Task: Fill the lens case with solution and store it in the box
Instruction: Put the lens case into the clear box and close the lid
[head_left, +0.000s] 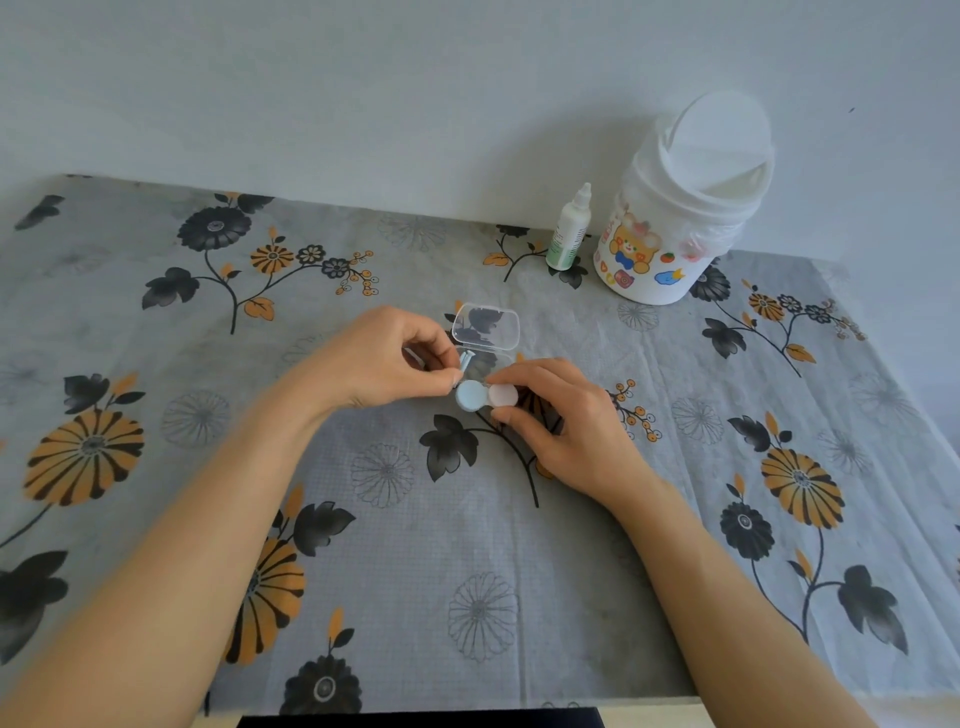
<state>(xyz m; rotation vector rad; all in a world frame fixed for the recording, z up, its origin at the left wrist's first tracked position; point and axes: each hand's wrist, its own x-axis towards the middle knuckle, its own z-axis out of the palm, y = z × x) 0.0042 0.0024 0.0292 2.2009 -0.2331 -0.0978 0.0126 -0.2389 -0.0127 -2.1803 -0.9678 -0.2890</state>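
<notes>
hands number two: left hand (384, 358) pinches blue tweezers (466, 359), right hand (563, 421) grips one lens case (487, 396). case caps blue and pink; one clear box (485, 332) open, one solution bottle (569, 231) far right.

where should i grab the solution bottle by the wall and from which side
Take the solution bottle around its wider lower body, below the narrow nozzle cap, which looks too slim for a firm grip. It stands upright, leaning slightly, close beside the white bin on its right. So come from the front or left, where the tablecloth is open, probably with the right hand.
</notes>
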